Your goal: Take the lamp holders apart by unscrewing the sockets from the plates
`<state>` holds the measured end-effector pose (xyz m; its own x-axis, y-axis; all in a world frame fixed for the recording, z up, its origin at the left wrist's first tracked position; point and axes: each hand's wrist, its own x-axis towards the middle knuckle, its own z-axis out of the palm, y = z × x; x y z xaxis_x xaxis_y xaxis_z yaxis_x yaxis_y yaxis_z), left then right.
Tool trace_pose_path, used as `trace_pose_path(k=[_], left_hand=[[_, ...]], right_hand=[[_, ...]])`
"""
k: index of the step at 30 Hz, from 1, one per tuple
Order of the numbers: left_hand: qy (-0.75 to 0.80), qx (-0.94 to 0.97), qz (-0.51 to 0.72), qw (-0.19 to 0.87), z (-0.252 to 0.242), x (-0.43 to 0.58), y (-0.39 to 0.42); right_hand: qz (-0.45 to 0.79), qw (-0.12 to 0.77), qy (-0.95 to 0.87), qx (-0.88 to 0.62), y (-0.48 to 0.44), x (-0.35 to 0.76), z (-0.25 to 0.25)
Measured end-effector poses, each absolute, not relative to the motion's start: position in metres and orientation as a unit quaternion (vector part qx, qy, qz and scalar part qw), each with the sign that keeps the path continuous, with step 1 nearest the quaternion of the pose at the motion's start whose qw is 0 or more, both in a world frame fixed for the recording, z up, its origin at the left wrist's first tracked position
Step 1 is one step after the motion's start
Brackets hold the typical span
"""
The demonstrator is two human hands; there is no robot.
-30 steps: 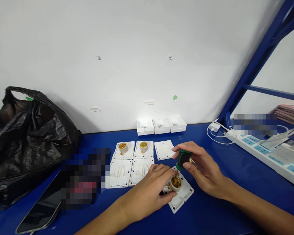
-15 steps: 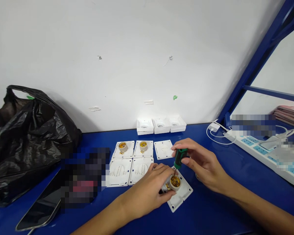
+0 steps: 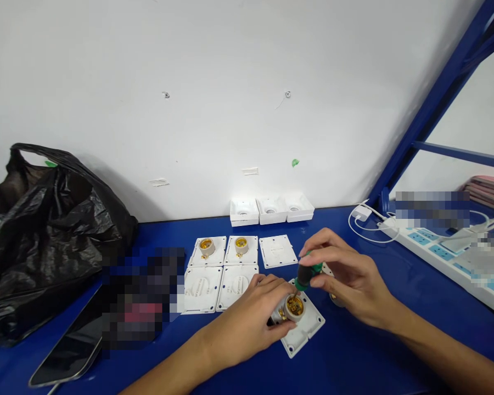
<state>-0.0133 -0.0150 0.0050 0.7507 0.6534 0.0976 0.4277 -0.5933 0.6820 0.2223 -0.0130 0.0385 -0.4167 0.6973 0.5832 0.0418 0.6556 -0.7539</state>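
Socket (image 3: 295, 316) gripped at nine o'clock by left hand (image 3: 257, 318), likely for steadiness; right hand (image 3: 349, 274) grasps screwdriver (image 3: 305, 275), shaft slanting in from one o'clock.

We note a white wall (image 3: 214, 126) beyond the left hand (image 3: 253, 318) and the right hand (image 3: 356, 274), bearing two small fixings (image 3: 287, 94), two pale scuffed patches (image 3: 250, 171) and a green mark (image 3: 295, 163). We find a blue tabletop (image 3: 337, 351) beneath both hands, its far edge at the wall. Beyond and rightward of the right hand, we record a blue frame (image 3: 436, 104) with a crossbar (image 3: 461, 153). Light is diffuse.
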Motion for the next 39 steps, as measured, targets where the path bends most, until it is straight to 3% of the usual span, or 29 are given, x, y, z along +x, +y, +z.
trace_pose_path(k=[7, 12, 17, 21, 25, 29, 39], left_hand=[[0.308, 0.877, 0.171, 0.326, 0.0031, -0.0134, -0.0139], [0.298, 0.881, 0.175, 0.323, 0.0004, -0.0139, -0.0134], [0.309, 0.879, 0.168, 0.322, 0.0022, -0.0136, -0.0137], [0.302, 0.879, 0.168, 0.329, 0.0038, -0.0138, -0.0141], [0.309, 0.875, 0.171, 0.331, 0.0038, -0.0140, -0.0146], [0.310, 0.877, 0.172, 0.326, 0.0036, -0.0139, -0.0149], [0.304, 0.880, 0.174, 0.320, 0.0027, -0.0136, -0.0144]], right_hand=[[0.392, 0.493, -0.746, -0.218, -0.0098, 0.2234, 0.0422], [0.474, 0.415, -0.760, -0.158, -0.0142, 0.2235, 0.0470], [0.416, 0.491, -0.739, -0.200, -0.0126, 0.2212, 0.0435], [0.474, 0.440, -0.741, -0.180, -0.0081, 0.2236, 0.0439], [0.444, 0.475, -0.733, -0.200, -0.0089, 0.2254, 0.0450], [0.464, 0.428, -0.747, -0.208, -0.0101, 0.2265, 0.0460], [0.475, 0.477, -0.712, -0.199, -0.0071, 0.2223, 0.0393]])
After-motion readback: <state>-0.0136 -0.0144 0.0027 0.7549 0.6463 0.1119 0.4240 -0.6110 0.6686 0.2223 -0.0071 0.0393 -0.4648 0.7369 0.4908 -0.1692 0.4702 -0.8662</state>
